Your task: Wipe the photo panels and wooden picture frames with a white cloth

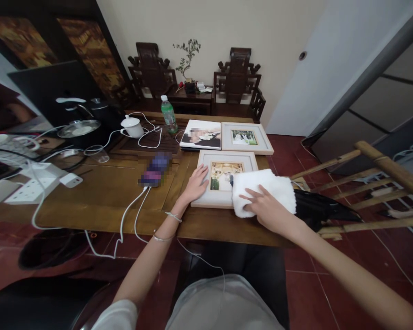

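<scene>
A pale picture frame (199, 197) lies flat near the table's front edge, with a photo inside. My left hand (195, 184) rests on its left border, fingers stretched out. On the frame's right side is a fluffy white cloth (282, 188), which hides that part of the frame and hangs past its edge. My right hand (263, 206) presses into the cloth from above, its fingers sunk into the pile. Behind lie a second pale frame (265, 143) and, beside it, a white-topped photo panel (209, 126) on a small stack.
Left of the frame, a phone (155, 170) has cables attached. Farther left stand a power strip (37, 185), a clear cup (101, 155), a lidded white cup (132, 126) and a green-labelled bottle (169, 115). A bamboo rack (382, 160) and black plastic (316, 208) are at right.
</scene>
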Action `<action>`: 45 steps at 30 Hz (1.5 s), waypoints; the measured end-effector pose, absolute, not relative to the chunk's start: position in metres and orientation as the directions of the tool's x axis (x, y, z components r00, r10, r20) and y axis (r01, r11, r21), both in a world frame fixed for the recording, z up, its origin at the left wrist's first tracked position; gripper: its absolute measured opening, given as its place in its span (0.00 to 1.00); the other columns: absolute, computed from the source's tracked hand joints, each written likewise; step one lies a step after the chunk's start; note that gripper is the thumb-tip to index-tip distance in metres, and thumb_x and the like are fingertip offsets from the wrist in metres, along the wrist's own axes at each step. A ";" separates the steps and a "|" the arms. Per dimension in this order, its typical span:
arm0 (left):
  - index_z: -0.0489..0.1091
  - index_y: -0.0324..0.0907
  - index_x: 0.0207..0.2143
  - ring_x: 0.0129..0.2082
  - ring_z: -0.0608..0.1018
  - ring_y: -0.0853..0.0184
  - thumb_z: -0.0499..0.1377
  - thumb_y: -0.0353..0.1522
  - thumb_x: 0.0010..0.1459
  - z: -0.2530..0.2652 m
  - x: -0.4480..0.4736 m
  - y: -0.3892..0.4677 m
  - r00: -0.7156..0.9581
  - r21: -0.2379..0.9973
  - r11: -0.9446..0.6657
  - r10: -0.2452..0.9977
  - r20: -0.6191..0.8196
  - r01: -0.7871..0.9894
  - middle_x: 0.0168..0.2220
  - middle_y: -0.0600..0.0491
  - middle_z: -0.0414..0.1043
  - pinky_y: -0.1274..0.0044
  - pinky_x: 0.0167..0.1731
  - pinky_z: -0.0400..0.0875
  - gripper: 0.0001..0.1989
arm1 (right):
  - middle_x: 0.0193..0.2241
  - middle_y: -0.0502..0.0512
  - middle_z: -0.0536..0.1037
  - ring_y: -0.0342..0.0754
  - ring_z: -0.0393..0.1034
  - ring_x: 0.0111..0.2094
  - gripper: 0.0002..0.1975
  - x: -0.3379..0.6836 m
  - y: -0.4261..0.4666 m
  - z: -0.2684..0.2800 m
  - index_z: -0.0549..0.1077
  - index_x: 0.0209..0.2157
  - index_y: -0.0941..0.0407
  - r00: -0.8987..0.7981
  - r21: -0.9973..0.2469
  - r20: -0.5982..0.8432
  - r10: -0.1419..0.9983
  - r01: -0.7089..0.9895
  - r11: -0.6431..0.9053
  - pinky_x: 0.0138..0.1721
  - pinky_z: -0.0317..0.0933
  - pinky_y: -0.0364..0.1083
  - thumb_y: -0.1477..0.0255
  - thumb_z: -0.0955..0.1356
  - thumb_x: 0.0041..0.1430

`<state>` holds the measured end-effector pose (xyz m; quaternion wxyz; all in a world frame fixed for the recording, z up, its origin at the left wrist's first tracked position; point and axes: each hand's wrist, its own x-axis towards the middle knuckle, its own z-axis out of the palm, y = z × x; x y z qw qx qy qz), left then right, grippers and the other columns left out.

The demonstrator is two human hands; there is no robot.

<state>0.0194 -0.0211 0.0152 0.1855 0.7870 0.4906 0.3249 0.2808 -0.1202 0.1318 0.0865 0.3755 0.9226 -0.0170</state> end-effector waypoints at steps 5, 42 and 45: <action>0.62 0.40 0.58 0.64 0.56 0.57 0.46 0.31 0.62 0.014 0.020 -0.023 0.295 0.575 -0.466 0.881 0.368 0.673 0.61 0.45 0.60 0.59 0.62 0.51 0.22 | 0.58 0.59 0.68 0.59 0.54 0.62 0.22 0.230 -0.115 0.115 0.77 0.44 0.55 -0.776 0.008 -0.092 0.623 0.626 0.780 0.59 0.46 0.66 0.86 0.60 0.53; 0.64 0.36 0.57 0.63 0.59 0.57 0.47 0.20 0.54 0.009 0.015 -0.018 0.312 0.589 -0.547 0.833 0.458 0.596 0.59 0.43 0.64 0.59 0.63 0.53 0.27 | 0.63 0.55 0.59 0.64 0.46 0.64 0.30 0.321 -0.038 0.097 0.75 0.48 0.58 -0.449 0.115 0.018 0.893 0.889 0.444 0.55 0.50 0.69 0.89 0.57 0.45; 0.64 0.37 0.57 0.63 0.60 0.57 0.47 0.20 0.53 0.006 0.016 -0.016 0.304 0.586 -0.548 0.830 0.467 0.597 0.58 0.44 0.64 0.58 0.63 0.53 0.28 | 0.63 0.56 0.58 0.65 0.45 0.64 0.31 0.323 -0.081 0.102 0.75 0.48 0.59 -0.480 0.050 -0.080 0.874 0.874 0.484 0.56 0.51 0.68 0.89 0.58 0.43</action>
